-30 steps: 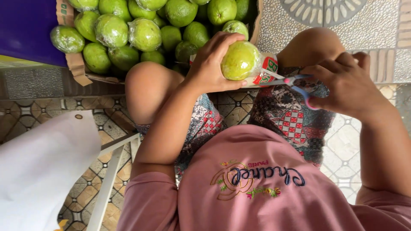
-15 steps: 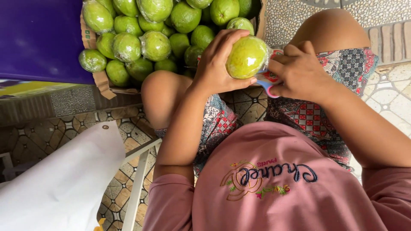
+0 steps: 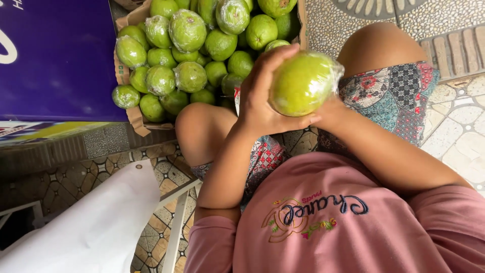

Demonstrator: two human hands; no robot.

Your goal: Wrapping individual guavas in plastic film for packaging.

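My left hand (image 3: 260, 96) grips a large green fruit (image 3: 302, 83) wrapped in clear plastic film, held up above my knees. My right hand (image 3: 331, 115) lies under and behind the fruit. Only its wrist and heel show, and its fingers are hidden. Just beyond my left knee stands an open cardboard box (image 3: 132, 115) heaped with several similar green fruits (image 3: 187, 30), some of them in film. A small white and red piece (image 3: 236, 96) shows beside my left thumb.
A purple box (image 3: 55, 60) stands at the left, beside the fruit box. A white sheet or sack (image 3: 91, 227) lies at the lower left, next to a white frame (image 3: 177, 222). Patterned floor tiles (image 3: 454, 131) run around my legs.
The fruit has come closer to the camera and turned in my left hand. My right hand, beside the fruit with a red and blue item before, has slid under it out of sight.
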